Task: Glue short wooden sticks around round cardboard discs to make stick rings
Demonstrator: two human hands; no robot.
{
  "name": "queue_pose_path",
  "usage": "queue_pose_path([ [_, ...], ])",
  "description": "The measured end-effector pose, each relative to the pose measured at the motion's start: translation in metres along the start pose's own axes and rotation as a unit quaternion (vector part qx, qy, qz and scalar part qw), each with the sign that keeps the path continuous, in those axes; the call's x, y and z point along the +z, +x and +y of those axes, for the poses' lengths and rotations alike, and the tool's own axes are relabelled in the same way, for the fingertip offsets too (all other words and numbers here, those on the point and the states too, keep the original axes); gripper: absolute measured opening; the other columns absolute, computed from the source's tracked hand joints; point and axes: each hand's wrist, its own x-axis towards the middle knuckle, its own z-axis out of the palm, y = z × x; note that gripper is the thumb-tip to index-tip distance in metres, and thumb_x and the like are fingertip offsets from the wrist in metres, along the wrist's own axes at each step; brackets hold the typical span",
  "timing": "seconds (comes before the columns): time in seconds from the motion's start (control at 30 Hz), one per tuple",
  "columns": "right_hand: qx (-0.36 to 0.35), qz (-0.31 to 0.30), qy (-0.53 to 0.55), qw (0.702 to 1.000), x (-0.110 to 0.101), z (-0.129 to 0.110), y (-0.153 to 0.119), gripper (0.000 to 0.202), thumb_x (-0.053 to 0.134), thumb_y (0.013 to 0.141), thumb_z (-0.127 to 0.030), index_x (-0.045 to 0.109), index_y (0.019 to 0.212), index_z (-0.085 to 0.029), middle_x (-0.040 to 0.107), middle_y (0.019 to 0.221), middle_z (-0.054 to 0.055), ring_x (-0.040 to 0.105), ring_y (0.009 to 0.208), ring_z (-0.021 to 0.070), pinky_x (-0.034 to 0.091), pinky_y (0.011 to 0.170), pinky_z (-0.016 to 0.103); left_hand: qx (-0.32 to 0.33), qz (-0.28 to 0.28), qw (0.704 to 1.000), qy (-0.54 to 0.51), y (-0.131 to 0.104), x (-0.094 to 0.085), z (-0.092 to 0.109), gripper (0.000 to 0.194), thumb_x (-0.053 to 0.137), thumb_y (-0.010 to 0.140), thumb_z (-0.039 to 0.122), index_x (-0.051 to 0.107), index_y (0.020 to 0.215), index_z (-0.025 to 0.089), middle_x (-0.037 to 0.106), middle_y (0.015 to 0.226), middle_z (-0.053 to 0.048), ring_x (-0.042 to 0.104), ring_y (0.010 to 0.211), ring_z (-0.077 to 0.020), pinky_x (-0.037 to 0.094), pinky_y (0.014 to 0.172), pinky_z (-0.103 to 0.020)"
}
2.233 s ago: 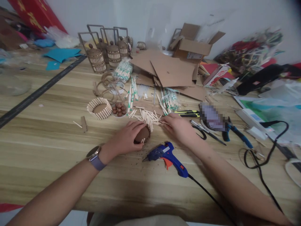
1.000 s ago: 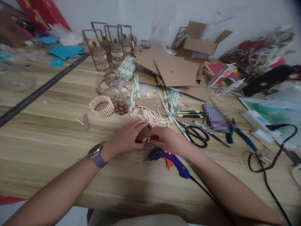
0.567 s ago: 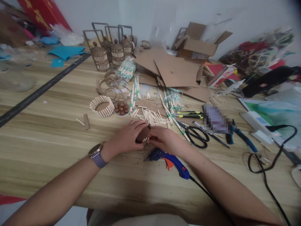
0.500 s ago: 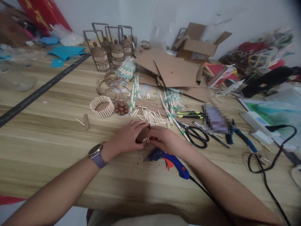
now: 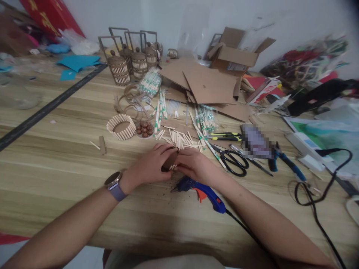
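My left hand (image 5: 153, 162), with a watch on its wrist, is closed round a brown cardboard piece (image 5: 169, 161) that has a few short wooden sticks along its near edge. Pressed to the right side of the same piece is my right hand (image 5: 193, 162), its fingers together by the sticks; whether a loose stick is between them is hidden. Just below lies a blue hot glue gun (image 5: 207, 192) with an orange trigger. Beyond my fingers spreads a pile of short cut sticks (image 5: 181, 139). A ring of upright sticks (image 5: 121, 127) and a dish of brown beads (image 5: 144, 129) stand to the left.
Black-handled scissors (image 5: 235, 162), a yellow-black cutter (image 5: 226, 136) and blue pliers (image 5: 288, 164) lie to the right. Several finished stick baskets (image 5: 119, 69) with tall handles stand at the back, beside cardboard sheets (image 5: 210, 84) and an open box (image 5: 235, 56). Black cords run down the right.
Both hands stay on the cardboard piece, with the right fingers shifted very slightly against it. Everything else lies as before; the view has moved a little.
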Motion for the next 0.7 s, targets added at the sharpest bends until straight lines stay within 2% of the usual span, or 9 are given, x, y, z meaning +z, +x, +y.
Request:
queue_pose_path([
  [0.1,0.003,-0.006,0.000,1.000,0.000,0.001,0.000,0.010,0.060,0.096,-0.015,0.068,0.091,-0.018,0.070,0.093,0.007,0.060,0.088,0.0210,0.042,0.077,0.031,0.003,-0.003,1.000,0.002,0.000,0.000,0.001,0.069,0.070,0.076,0.026,0.050,0.141,0.017,0.053,0.147,-0.016,0.047,0.137,-0.0345,0.042,0.115,-0.054],
  [0.3,0.003,-0.007,0.003,1.000,0.001,0.003,-0.001,0.011,0.061,0.095,-0.015,0.066,0.086,-0.019,0.070,0.091,0.006,0.060,0.086,0.0207,0.041,0.076,0.031,0.007,-0.009,1.000,0.020,-0.001,0.001,0.001,0.074,0.074,0.073,0.029,0.049,0.141,0.017,0.051,0.148,-0.016,0.045,0.138,-0.0352,0.041,0.115,-0.053],
  [0.53,0.017,-0.022,-0.003,1.000,0.000,0.002,-0.001,0.009,0.061,0.094,-0.013,0.068,0.091,-0.018,0.069,0.094,0.007,0.060,0.089,0.0216,0.042,0.078,0.031,-0.003,0.014,1.000,0.026,0.001,0.006,0.002,0.068,0.072,0.075,0.029,0.051,0.139,0.017,0.054,0.144,-0.016,0.048,0.133,-0.0347,0.042,0.114,-0.055],
  [0.7,0.029,-0.031,-0.007,0.999,-0.001,-0.001,0.001,0.010,0.062,0.091,-0.011,0.067,0.086,-0.018,0.068,0.091,0.007,0.060,0.086,0.0213,0.043,0.077,0.031,-0.011,0.017,0.999,0.047,0.003,0.010,0.003,0.067,0.071,0.077,0.028,0.049,0.140,0.015,0.055,0.144,-0.016,0.048,0.133,-0.0351,0.041,0.115,-0.054],
])
